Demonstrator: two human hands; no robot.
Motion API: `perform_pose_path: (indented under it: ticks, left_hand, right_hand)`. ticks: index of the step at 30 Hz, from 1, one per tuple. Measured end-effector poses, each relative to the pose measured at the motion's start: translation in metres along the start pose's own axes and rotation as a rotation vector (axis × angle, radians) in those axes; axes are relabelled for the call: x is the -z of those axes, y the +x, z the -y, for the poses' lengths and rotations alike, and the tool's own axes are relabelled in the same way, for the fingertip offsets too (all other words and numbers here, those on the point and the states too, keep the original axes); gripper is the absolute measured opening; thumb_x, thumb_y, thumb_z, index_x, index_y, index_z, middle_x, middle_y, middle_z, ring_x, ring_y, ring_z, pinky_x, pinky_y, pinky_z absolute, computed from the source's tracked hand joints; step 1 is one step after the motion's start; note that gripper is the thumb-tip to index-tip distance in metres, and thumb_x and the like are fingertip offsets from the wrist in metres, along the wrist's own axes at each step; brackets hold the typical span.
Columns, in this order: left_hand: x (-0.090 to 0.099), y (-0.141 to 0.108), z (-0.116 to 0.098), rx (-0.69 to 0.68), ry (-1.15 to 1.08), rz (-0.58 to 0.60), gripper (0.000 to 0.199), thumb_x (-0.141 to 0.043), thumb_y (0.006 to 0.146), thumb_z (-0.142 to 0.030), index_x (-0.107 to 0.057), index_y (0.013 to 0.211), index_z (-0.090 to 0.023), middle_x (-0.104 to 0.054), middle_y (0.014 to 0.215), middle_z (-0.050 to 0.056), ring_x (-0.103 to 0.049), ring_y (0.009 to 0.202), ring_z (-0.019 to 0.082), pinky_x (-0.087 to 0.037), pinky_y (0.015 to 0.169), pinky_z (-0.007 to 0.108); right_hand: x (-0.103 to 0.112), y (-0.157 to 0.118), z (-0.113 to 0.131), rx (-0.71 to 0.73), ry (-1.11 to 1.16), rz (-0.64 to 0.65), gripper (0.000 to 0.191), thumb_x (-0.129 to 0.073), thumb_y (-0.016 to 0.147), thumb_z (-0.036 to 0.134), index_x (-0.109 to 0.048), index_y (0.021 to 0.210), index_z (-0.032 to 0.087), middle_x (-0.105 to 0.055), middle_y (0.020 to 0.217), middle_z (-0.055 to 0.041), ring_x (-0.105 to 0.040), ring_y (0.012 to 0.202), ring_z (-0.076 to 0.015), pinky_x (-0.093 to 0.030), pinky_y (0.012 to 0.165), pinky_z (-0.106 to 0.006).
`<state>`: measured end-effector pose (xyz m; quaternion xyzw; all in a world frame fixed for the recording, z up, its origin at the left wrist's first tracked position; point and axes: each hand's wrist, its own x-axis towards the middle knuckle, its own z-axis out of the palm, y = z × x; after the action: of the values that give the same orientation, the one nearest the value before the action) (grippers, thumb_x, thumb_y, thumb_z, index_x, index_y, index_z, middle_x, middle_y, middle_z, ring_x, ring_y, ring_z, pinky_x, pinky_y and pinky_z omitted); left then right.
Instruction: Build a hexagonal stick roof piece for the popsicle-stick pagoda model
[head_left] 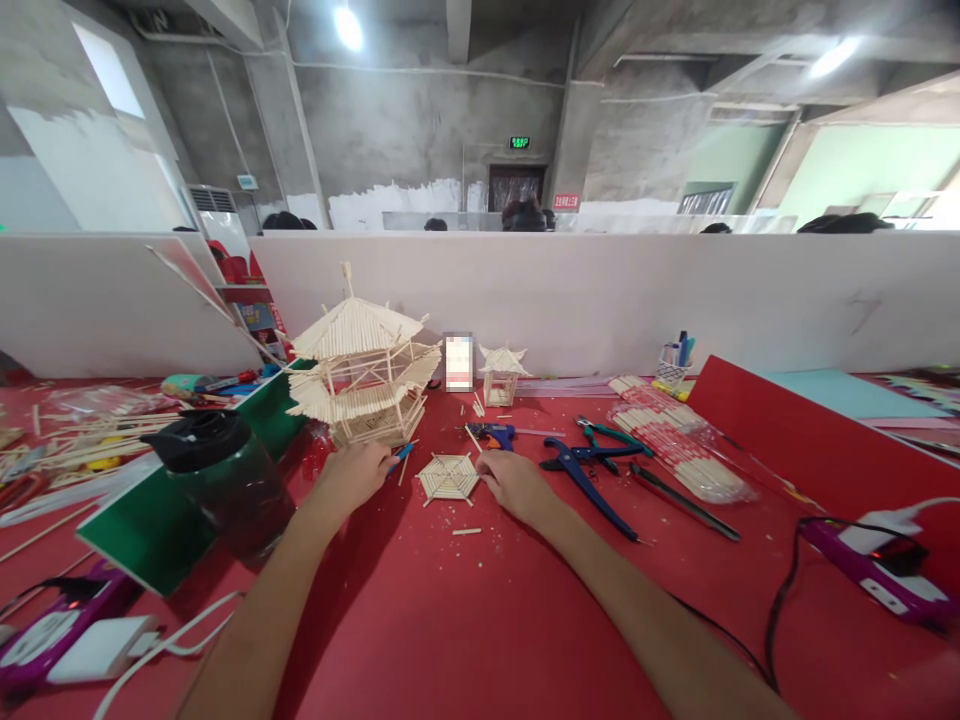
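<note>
On the red table (450, 620) lies a flat web-shaped piece of thin wooden sticks (448, 479). My left hand (358, 474) is to its left, fingers closed round a blue pen-like tool (403, 453), beside the base of a large stick pavilion (360, 370). At the web's right edge is my right hand (511, 480), its fingers pressed together near a short stick (473, 438); whether they grip it is too small to tell. Behind the hands lies a blue glue gun (495, 434), with a small stick pavilion (502, 376) beyond it.
A dark bottle (225, 480) and green board (142, 530) stand left. Right of my right hand lie blue cutters (589, 485), green pliers (611, 438), a long dark tool (686, 503) and bagged sticks (686, 445). Power strips (877, 580) lie at both sides; a white partition (585, 300) stands behind.
</note>
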<state>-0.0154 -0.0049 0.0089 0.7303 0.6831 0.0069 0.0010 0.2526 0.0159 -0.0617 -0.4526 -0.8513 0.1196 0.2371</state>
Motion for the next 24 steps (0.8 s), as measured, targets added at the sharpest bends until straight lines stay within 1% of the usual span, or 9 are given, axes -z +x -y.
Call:
perform_pose_path:
  ticks: [4, 7, 10, 12, 14, 16, 18, 21, 24]
  left_hand:
    - [-0.006, 0.002, -0.001, -0.347, -0.198, -0.043, 0.023, -0.046, 0.092, -0.02, -0.065, 0.104, -0.022, -0.068, 0.112, 0.009, -0.062, 0.107, 0.024, -0.045, 0.094, 0.036]
    - [-0.017, 0.004, -0.004, -0.531, -0.267, -0.015, 0.039, -0.049, 0.088, -0.013, -0.06, 0.124, -0.025, -0.058, 0.134, 0.007, -0.053, 0.123, 0.022, -0.039, 0.106, 0.035]
    - [-0.03, 0.006, -0.006, -0.579, -0.231, 0.044, 0.048, -0.048, 0.087, -0.009, -0.058, 0.13, -0.028, -0.051, 0.144, 0.005, -0.048, 0.131, 0.024, -0.037, 0.109, 0.038]
    - [-0.035, 0.008, -0.007, -0.611, -0.232, 0.068, 0.045, -0.048, 0.088, -0.01, -0.06, 0.127, -0.028, -0.054, 0.14, 0.006, -0.05, 0.129, 0.024, -0.039, 0.107, 0.037]
    - [-0.037, 0.009, -0.006, -0.631, -0.247, 0.067, 0.039, -0.048, 0.09, -0.013, -0.062, 0.123, -0.027, -0.058, 0.134, 0.006, -0.054, 0.123, 0.023, -0.041, 0.104, 0.035]
    - [-0.036, 0.01, -0.006, -0.617, -0.249, 0.054, 0.035, -0.049, 0.091, -0.015, -0.063, 0.12, -0.027, -0.06, 0.128, 0.007, -0.056, 0.118, 0.022, -0.043, 0.101, 0.034]
    - [-0.034, 0.01, -0.005, -0.592, -0.241, 0.053, 0.033, -0.05, 0.091, -0.017, -0.064, 0.119, -0.027, -0.06, 0.124, 0.007, -0.058, 0.113, 0.022, -0.044, 0.098, 0.033]
    - [-0.033, 0.011, -0.005, -0.567, -0.243, 0.072, 0.031, -0.049, 0.091, -0.018, -0.065, 0.117, -0.026, -0.059, 0.121, 0.007, -0.058, 0.109, 0.021, -0.044, 0.095, 0.032]
    - [-0.034, 0.011, -0.005, -0.554, -0.273, 0.09, 0.027, -0.05, 0.092, -0.022, -0.065, 0.114, -0.025, -0.059, 0.12, 0.006, -0.057, 0.107, 0.021, -0.043, 0.095, 0.032]
  right_hand:
    - [0.0, 0.001, -0.002, -0.023, 0.067, -0.084, 0.015, -0.055, 0.092, 0.02, -0.065, 0.103, 0.02, -0.07, 0.107, -0.0074, -0.065, 0.096, -0.0204, -0.044, 0.081, -0.029]
    - [0.004, 0.002, -0.004, -0.015, 0.174, -0.142, 0.022, -0.044, 0.098, 0.025, -0.065, 0.102, 0.02, -0.072, 0.102, -0.0066, -0.066, 0.093, -0.0199, -0.045, 0.082, -0.03]
    - [0.01, 0.002, -0.005, -0.033, 0.315, -0.157, 0.031, -0.032, 0.1, 0.023, -0.061, 0.111, 0.02, -0.072, 0.092, -0.0048, -0.066, 0.076, -0.0168, -0.047, 0.074, -0.028]
    - [0.013, 0.002, -0.005, -0.041, 0.406, -0.168, 0.036, -0.029, 0.099, 0.022, -0.051, 0.127, 0.02, -0.072, 0.093, -0.004, -0.064, 0.068, -0.015, -0.048, 0.069, -0.027]
    - [0.014, 0.002, -0.006, -0.041, 0.449, -0.169, 0.04, -0.028, 0.098, 0.021, -0.042, 0.136, 0.021, -0.071, 0.095, -0.004, -0.062, 0.065, -0.0143, -0.048, 0.066, -0.027]
    - [0.014, 0.002, -0.007, -0.039, 0.429, -0.146, 0.037, -0.028, 0.097, 0.02, -0.047, 0.129, 0.019, -0.069, 0.09, -0.004, -0.059, 0.063, -0.0144, -0.046, 0.063, -0.027]
    - [0.014, 0.001, -0.007, -0.027, 0.376, -0.119, 0.029, -0.029, 0.096, 0.019, -0.053, 0.114, 0.018, -0.065, 0.082, -0.0029, -0.058, 0.064, -0.0154, -0.044, 0.062, -0.027]
    - [0.018, 0.0, -0.004, -0.031, 0.303, -0.111, 0.02, -0.033, 0.096, 0.021, -0.052, 0.1, 0.02, -0.058, 0.072, 0.0005, -0.055, 0.065, -0.0175, -0.038, 0.062, -0.027]
    - [0.024, -0.002, 0.001, -0.056, 0.264, -0.11, 0.023, -0.031, 0.1, 0.03, -0.052, 0.093, 0.022, -0.054, 0.068, 0.0017, -0.054, 0.064, -0.0184, -0.034, 0.061, -0.026]
